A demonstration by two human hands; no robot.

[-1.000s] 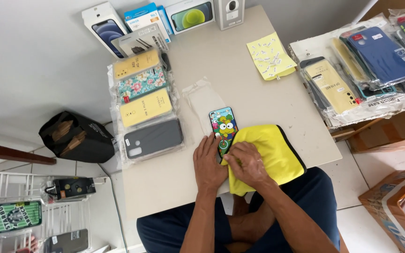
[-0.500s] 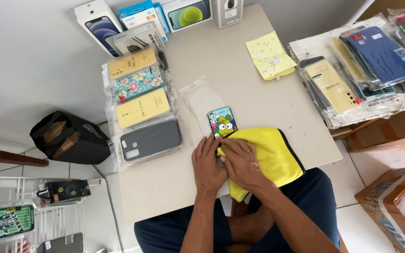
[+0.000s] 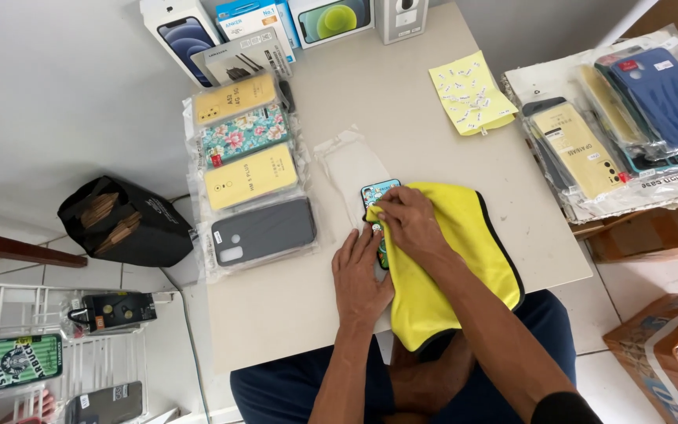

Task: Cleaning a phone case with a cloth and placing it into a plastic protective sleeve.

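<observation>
Phone in cartoon-print case (image 3: 376, 191) lies flat near the front middle of the beige table (image 3: 402, 102), mostly covered by the yellow cloth (image 3: 457, 267). Right hand (image 3: 410, 222) presses the cloth onto it, fingers bunched on the fabric. Left hand (image 3: 361, 271) lies flat just beside, fingers together, pinning the phone's lower edge. Empty clear sleeve (image 3: 351, 169) touches the phone's upper left. Further left, a column of bagged cases: yellow (image 3: 237, 98), floral (image 3: 245, 133), yellow (image 3: 251, 177), dark grey (image 3: 264, 232). Phone boxes (image 3: 260, 20) along the far edge, yellow sticker sheet (image 3: 468, 94) upper right. Stacked bagged cases (image 3: 629, 118) on the right side table. Black bag (image 3: 119, 224) on the white tiled floor (image 3: 72, 118) to the left, white wire rack (image 3: 33, 345) lower left.
</observation>
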